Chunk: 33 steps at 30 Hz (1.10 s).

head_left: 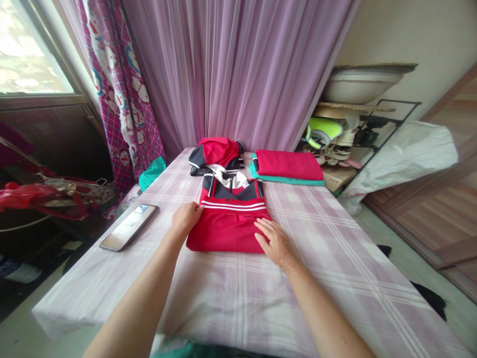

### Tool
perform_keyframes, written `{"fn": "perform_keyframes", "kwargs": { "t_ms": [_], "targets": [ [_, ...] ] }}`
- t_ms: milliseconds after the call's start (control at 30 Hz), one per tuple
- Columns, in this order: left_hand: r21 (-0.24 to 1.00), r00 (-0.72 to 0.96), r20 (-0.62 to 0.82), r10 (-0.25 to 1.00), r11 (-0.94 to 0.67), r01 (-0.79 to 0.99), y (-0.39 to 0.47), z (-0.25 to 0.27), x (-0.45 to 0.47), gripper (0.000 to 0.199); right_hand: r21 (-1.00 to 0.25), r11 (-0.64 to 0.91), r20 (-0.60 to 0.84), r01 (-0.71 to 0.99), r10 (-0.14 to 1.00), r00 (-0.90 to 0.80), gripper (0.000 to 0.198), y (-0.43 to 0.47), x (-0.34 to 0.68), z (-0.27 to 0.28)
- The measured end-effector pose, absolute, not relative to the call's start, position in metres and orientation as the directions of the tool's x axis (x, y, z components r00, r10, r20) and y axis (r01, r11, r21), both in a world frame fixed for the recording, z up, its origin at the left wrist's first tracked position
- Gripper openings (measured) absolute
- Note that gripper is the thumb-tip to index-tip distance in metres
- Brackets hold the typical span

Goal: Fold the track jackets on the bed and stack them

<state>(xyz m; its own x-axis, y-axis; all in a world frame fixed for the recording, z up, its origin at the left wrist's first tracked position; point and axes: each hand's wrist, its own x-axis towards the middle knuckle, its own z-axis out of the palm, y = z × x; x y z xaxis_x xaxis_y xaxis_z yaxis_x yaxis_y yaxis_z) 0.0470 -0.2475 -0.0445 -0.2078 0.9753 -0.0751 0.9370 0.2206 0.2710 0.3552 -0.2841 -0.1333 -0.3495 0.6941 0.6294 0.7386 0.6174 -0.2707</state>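
Note:
A red and black zip jacket [233, 228] with a white collar lies folded in front of me, its white-striped band [234, 205] across the fold. My left hand [186, 218] is at the left edge of the jacket, fingers curled and thumb against the band's end; its fingertips are partly hidden. On the right side of the red cloth rests my right hand [275, 241], fingers stretched out and laid flat. Just behind the collar sits a loosely bunched red, black and white garment [219, 150].
A folded red garment [290, 165] lies on green cloth [290, 181] at the back right of the checked tablecloth [320, 283]. A phone [128, 228] is at the left. Purple curtains [253, 74] hang behind, and a rack [395, 129] with shoes stands right.

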Motion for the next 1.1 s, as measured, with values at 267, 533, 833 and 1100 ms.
{"fn": "perform_keyframes", "kwargs": {
  "t_ms": [267,533,833,1100],
  "targets": [
    [0.333,-0.259,-0.076,0.963,0.269,0.904,-0.233,-0.052,0.053,0.034,-0.275,0.618,0.632,0.737,0.694,-0.345,0.035,-0.284,0.354,-0.133],
    [0.351,-0.295,-0.06,0.954,0.297,0.888,-0.241,-0.054,0.05,0.038,-0.304,0.607,0.614,0.734,0.714,-0.336,0.035,-0.284,0.353,-0.134],
    [0.225,0.044,0.304,0.952,-0.117,0.967,-0.264,-0.082,0.094,0.052,-0.293,0.613,0.622,0.734,0.705,-0.34,0.035,-0.284,0.353,-0.134],
    [0.281,0.075,0.244,0.967,-0.144,0.949,-0.257,-0.1,0.087,0.061,-0.313,0.604,0.604,0.733,0.722,-0.337,0.035,-0.285,0.353,-0.131]
  ]
}}
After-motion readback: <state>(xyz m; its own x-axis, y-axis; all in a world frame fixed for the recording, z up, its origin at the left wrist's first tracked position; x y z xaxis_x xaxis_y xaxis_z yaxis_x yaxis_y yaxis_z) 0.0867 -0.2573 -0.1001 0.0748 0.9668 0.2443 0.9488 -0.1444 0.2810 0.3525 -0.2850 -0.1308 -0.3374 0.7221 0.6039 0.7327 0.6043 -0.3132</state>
